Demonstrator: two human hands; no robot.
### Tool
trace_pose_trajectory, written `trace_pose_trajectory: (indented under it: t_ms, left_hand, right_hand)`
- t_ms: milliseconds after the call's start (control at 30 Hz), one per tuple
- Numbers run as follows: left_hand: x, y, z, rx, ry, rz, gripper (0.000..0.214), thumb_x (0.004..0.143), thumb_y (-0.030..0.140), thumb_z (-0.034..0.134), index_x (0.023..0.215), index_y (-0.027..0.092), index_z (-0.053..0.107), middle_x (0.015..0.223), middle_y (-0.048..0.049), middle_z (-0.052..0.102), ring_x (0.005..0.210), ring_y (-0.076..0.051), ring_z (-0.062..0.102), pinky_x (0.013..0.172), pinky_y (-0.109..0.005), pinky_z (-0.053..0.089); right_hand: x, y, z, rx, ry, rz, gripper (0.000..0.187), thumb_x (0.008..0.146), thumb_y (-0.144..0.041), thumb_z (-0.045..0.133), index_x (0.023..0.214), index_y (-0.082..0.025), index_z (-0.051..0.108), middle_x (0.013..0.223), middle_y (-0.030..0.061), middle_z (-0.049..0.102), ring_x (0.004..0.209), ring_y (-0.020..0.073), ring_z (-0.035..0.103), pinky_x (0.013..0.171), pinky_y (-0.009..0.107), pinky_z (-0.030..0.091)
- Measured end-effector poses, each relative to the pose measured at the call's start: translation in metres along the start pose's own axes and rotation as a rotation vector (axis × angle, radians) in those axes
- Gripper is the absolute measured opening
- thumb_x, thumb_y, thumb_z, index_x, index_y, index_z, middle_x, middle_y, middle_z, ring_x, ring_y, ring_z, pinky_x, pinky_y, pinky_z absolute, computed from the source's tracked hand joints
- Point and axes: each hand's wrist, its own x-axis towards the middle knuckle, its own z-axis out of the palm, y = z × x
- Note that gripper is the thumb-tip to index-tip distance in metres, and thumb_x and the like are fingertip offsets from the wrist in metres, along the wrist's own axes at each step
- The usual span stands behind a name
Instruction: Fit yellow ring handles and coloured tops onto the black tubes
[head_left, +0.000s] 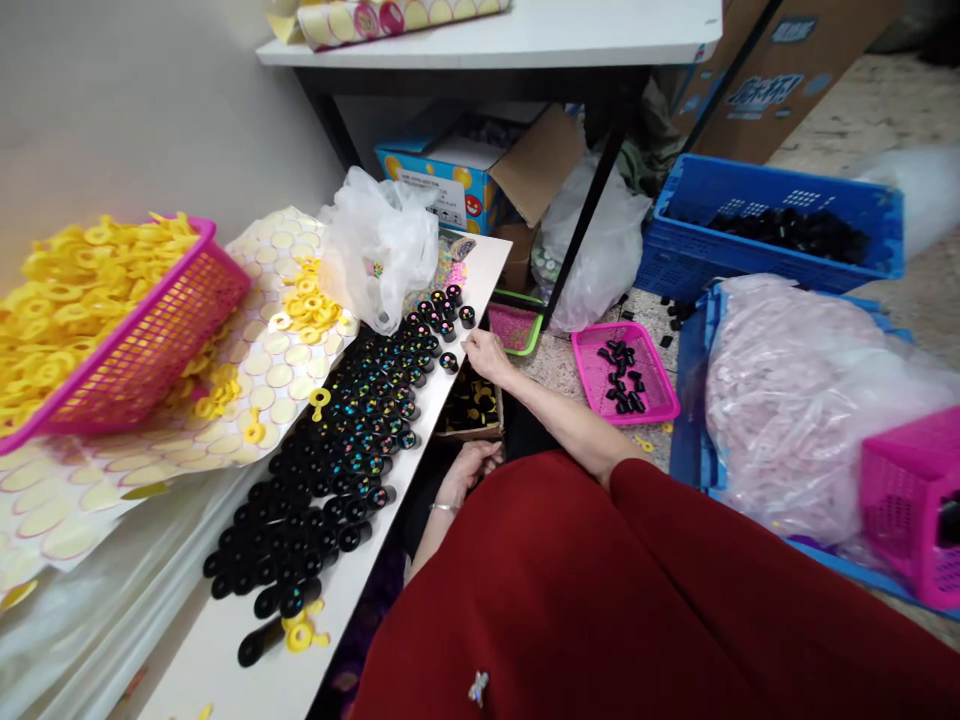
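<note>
My right hand [487, 356] is at the right edge of the white table [420, 455], its fingers pinched together beside the nearest black tubes. Whatever is between the fingertips is too small to make out. Many black tubes [360, 420] stand upright in close rows; those toward the far end show coloured specks inside. One tube [259, 642] lies on its side at the near end. My left hand [471, 466], with a bracelet at the wrist, is low over my lap with its fingers curled; what they hold, if anything, is hidden. Below the right hand, a cardboard box [471, 432] contains black and yellow pieces.
Yellow ring-shaped pieces [97, 280] fill a pink basket [142, 350] on the left. A white plastic bag [382, 245] lies behind the tubes. On the floor are a pink tray [660, 400] of black pieces, a green-rimmed tray [536, 335] and a blue crate [772, 180].
</note>
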Motion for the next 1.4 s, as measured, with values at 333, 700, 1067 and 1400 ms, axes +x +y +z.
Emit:
trace_pose_trajectory:
  t_ms: [333, 700, 1067, 1400]
  left_hand:
    - [0.001, 0.000, -0.001, 0.016, 0.000, 0.044, 0.037, 0.058, 0.059, 0.072, 0.054, 0.023, 0.063, 0.060, -0.0024, 0.067, 0.049, -0.012, 0.051, 0.045, -0.025, 0.032]
    - [0.004, -0.003, -0.002, -0.010, -0.030, 0.026, 0.036, 0.073, 0.048, 0.066, 0.065, 0.014, 0.060, 0.059, 0.0008, 0.059, 0.045, -0.005, 0.043, 0.044, -0.019, 0.031]
    - [-0.004, 0.005, 0.001, -0.017, 0.004, 0.020, 0.041, 0.055, 0.060, 0.074, 0.056, 0.021, 0.064, 0.060, -0.0036, 0.065, 0.048, -0.011, 0.050, 0.048, -0.025, 0.032]
    - [0.000, 0.003, 0.001, -0.049, 0.011, -0.008, 0.041, 0.054, 0.058, 0.076, 0.055, 0.019, 0.061, 0.059, -0.0029, 0.064, 0.047, -0.009, 0.046, 0.047, -0.024, 0.030]
  right_hand:
    - [0.003, 0.007, 0.005, 0.233, 0.087, 0.053, 0.016, 0.074, -0.030, 0.046, 0.063, -0.019, 0.048, 0.065, -0.0005, 0.053, 0.070, 0.0151, 0.050, 0.069, 0.027, 0.039]
    - [0.003, 0.012, 0.011, 0.467, 0.083, 0.173, 0.010, 0.074, -0.028, 0.045, 0.068, -0.020, 0.045, 0.053, -0.0047, 0.049, 0.048, 0.0121, 0.049, 0.053, 0.024, 0.038]
    - [-0.005, 0.005, 0.003, -0.018, 0.025, -0.253, 0.016, 0.081, -0.023, 0.048, 0.074, -0.019, 0.062, 0.082, 0.0024, 0.056, 0.078, 0.0144, 0.053, 0.071, 0.024, 0.039]
    - [-0.017, 0.008, 0.000, 0.190, -0.146, -0.357, 0.036, 0.066, -0.019, 0.060, 0.101, -0.015, 0.062, 0.092, 0.0024, 0.056, 0.078, 0.0137, 0.050, 0.073, 0.026, 0.041]
